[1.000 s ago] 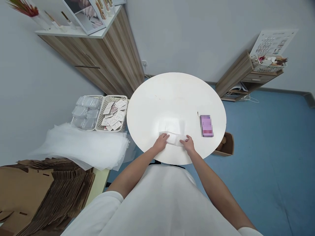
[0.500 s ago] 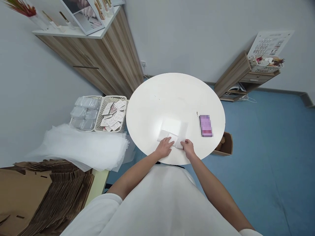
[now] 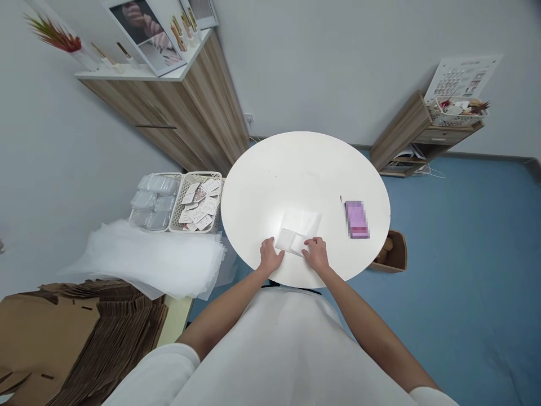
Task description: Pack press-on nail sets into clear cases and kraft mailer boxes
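A thin, translucent white wrapping sheet [image 3: 310, 220] lies near the front edge of the round white table [image 3: 296, 158], its left and right sides folded inward over a flat white bundle in the middle. What the folds cover is hidden. My left hand [image 3: 270, 256] rests at the sheet's left edge, thumb and fingers apart, the fingertips by the fold. On the other side my right hand [image 3: 316, 254] has its fingers curled onto the right fold, thumb and fingertips gripping the sheet.
A pixelated purple rectangular item [image 3: 357, 219] lies on the table's right. Left of the table are a basket of printed cards [image 3: 198, 206], a basket of clear packets [image 3: 155, 200], stacked white sheets [image 3: 147, 256] and folded cardboard [image 3: 118, 338]. An open carton [image 3: 395, 254] sits on the floor.
The sheet's right side has been folded inward by my right hand, which has moved slightly left. My left hand has slid off the middle to the left edge.
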A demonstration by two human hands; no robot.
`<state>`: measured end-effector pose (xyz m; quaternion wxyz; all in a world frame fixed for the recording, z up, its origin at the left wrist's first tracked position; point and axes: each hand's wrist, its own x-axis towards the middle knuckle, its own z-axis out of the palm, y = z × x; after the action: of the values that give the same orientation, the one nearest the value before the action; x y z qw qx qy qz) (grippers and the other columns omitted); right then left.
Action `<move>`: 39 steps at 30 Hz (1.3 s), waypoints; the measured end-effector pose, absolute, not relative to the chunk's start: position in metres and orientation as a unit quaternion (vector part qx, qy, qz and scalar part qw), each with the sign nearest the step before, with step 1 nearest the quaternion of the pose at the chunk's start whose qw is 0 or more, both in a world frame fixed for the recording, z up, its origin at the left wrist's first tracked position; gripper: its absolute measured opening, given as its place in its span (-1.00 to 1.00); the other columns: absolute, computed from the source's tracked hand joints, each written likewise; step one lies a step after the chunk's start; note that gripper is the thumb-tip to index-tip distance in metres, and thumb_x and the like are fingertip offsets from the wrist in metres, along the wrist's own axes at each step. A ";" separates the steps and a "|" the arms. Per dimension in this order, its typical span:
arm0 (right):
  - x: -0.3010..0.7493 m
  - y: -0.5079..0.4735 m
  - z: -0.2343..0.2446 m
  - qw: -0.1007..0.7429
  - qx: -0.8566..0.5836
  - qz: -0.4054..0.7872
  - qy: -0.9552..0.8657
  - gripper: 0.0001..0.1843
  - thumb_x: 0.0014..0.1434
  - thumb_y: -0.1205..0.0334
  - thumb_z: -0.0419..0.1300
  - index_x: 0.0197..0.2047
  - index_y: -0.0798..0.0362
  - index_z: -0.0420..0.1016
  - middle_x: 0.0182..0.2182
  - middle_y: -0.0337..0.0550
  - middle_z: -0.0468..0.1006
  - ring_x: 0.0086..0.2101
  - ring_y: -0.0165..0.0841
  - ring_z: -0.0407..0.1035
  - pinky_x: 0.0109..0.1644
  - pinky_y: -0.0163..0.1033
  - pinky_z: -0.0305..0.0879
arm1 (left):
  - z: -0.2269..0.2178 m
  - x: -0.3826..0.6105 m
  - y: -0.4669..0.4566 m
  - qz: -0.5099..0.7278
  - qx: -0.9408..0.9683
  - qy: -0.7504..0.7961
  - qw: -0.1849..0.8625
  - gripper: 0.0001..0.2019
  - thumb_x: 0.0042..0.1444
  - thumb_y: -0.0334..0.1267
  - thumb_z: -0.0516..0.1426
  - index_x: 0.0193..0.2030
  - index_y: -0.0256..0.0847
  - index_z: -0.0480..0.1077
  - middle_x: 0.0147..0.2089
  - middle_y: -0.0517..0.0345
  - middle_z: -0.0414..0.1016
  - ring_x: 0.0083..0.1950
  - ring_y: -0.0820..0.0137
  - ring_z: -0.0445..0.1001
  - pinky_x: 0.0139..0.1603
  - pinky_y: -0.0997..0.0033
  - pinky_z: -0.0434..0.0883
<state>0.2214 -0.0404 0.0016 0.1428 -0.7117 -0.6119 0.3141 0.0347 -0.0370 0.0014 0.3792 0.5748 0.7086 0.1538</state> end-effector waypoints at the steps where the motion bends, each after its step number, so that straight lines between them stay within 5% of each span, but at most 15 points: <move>1: 0.220 -0.042 0.000 0.145 -0.712 0.294 -0.621 -0.70 -0.02 0.25 0.07 -0.15 0.04 0.34 -0.07 -0.02 0.21 -0.04 -0.19 0.13 -0.06 -0.13 0.18 | 0.000 0.034 -0.036 0.163 0.534 0.720 0.412 -0.42 -0.05 -0.20 0.10 0.12 -0.23 0.01 0.18 -0.14 -0.02 0.21 0.12 0.00 0.12 0.15 0.09; 12: 0.220 -0.041 -0.008 0.181 -0.664 0.304 -0.659 -0.73 -0.02 0.34 0.04 -0.19 0.04 0.32 -0.07 -0.07 0.16 -0.04 -0.22 0.12 -0.04 -0.12 0.20 | -0.010 0.057 -0.021 0.271 0.231 0.764 0.538 -0.33 -0.15 -0.20 0.22 0.09 -0.22 0.00 0.02 -0.07 0.19 -0.17 0.41 0.37 -0.31 0.49 0.36; 17: 0.218 -0.040 -0.008 0.181 -0.652 0.322 -0.662 -0.65 -0.04 0.33 0.06 -0.11 0.02 0.28 -0.08 -0.09 0.20 -0.04 -0.23 0.13 -0.04 -0.13 0.20 | -0.004 0.051 -0.018 0.253 0.347 0.712 0.555 -0.76 -0.14 -0.34 0.18 -0.26 -0.27 0.32 -0.34 0.13 0.37 -0.37 0.47 0.37 -0.38 0.50 0.33; 21: 0.213 -0.040 -0.009 0.181 -0.638 0.329 -0.673 -0.61 -0.05 0.33 0.10 -0.09 0.01 0.27 -0.08 -0.08 0.21 -0.05 -0.22 0.15 -0.04 -0.09 0.19 | 0.003 0.048 -0.017 0.230 0.448 0.687 0.523 -0.91 -0.14 -0.38 0.13 -0.41 -0.24 0.36 -0.49 0.24 0.33 -0.46 0.52 0.31 -0.41 0.53 0.29; 34: 0.207 -0.032 -0.005 0.165 -0.646 0.391 -0.634 -0.66 -0.09 0.39 0.05 -0.17 0.05 0.29 -0.36 -0.18 0.32 -0.36 -0.38 0.25 -0.27 -0.26 0.21 | -0.001 0.075 -0.026 0.175 0.600 0.639 0.448 -0.89 -0.10 -0.45 0.07 -0.39 -0.22 0.35 -0.48 0.23 0.36 -0.45 0.50 0.32 -0.37 0.49 0.32; 39: 0.204 -0.024 0.000 0.178 -0.675 0.434 -0.570 -0.87 0.00 0.25 -0.01 -0.34 0.03 0.29 -0.50 -0.26 0.34 -0.43 -0.41 0.26 -0.36 -0.32 0.16 | -0.003 0.075 -0.035 0.175 0.620 0.611 0.460 -0.78 -0.15 -0.48 0.07 -0.30 -0.23 0.36 -0.35 0.17 0.39 -0.36 0.47 0.36 -0.29 0.47 0.34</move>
<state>0.2038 -0.0235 0.0002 0.1776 -0.6747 -0.5700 0.4340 0.0747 -0.0348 -0.0026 0.4598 0.6199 0.6112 0.1752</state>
